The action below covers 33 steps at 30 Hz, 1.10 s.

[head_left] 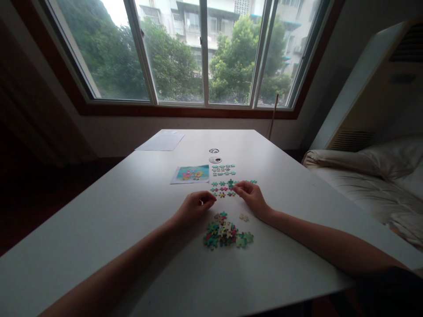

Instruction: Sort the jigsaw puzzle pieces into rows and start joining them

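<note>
My right hand [251, 196] pinches a teal jigsaw puzzle piece [230, 182], raised upright above the rows of laid-out pieces. My left hand [194, 206] rests at the left side of those rows with its fingers curled together; whatever lies between its fingertips is too small to make out. Teal, pink and yellow pieces [223, 189] lie spaced in lines between both hands, with more teal rows [224, 170] behind. A heaped pile of mixed jigsaw pieces [220, 234] sits nearer to me, and a pale loose piece [244, 217] lies beside it.
A cartoon picture sheet [190, 174] lies left of the rows. Two round flat items [215, 160] are farther back. White paper [160, 141] lies at the table's far left. The white table [132, 211] faces a window; a covered couch [363, 176] stands at right.
</note>
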Motion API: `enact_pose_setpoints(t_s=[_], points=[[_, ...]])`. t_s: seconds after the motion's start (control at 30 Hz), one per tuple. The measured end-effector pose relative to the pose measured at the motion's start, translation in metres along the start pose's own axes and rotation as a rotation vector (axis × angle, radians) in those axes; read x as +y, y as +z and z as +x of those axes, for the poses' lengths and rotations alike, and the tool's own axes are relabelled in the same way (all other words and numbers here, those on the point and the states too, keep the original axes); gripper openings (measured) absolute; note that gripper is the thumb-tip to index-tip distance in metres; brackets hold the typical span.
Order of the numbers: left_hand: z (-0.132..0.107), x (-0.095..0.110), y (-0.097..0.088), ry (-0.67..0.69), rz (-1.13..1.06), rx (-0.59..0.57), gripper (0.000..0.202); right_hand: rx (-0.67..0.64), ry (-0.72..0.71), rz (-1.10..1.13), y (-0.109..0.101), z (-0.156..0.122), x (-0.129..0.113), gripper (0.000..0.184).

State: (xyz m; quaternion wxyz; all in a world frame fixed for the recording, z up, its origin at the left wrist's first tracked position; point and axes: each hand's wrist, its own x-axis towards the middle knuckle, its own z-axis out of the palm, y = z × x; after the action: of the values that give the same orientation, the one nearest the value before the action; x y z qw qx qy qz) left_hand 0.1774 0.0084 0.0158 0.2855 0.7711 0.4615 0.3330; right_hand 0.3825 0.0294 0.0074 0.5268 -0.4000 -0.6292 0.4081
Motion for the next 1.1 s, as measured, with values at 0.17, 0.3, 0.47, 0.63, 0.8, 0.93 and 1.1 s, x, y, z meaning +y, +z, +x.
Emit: enact_pose_setpoints(t_s=[0.17, 0.3, 0.47, 0.63, 0.8, 0.93, 1.1], points=[[0.001, 0.0, 0.0, 0.008, 0.014, -0.012, 0.016, -0.004, -0.034, -0.066, -0.001, -0.001, 0.0, 0.023], [0.0, 0.001, -0.002, 0.017, 0.05, -0.072, 0.016, -0.035, -0.113, -0.329, -0.013, 0.017, 0.0, 0.025], [-0.001, 0.005, -0.009, 0.106, 0.038, -0.281, 0.015, -0.011, -0.024, -0.733, -0.041, 0.07, 0.011, 0.025], [-0.002, 0.006, -0.015, 0.199, 0.033, -0.397, 0.016, 0.053, 0.106, -0.838, -0.062, 0.112, 0.037, 0.025], [-0.004, 0.006, -0.015, 0.217, 0.066, -0.402, 0.016, -0.008, 0.166, -0.922, -0.065, 0.125, 0.053, 0.022], [-0.004, 0.003, -0.013, 0.236, 0.072, -0.386, 0.017, -0.036, 0.137, -0.981, -0.065, 0.128, 0.056, 0.026], [-0.003, 0.002, -0.012, 0.232, 0.074, -0.364, 0.017, -0.064, 0.113, -1.001, -0.062, 0.132, 0.06, 0.023]])
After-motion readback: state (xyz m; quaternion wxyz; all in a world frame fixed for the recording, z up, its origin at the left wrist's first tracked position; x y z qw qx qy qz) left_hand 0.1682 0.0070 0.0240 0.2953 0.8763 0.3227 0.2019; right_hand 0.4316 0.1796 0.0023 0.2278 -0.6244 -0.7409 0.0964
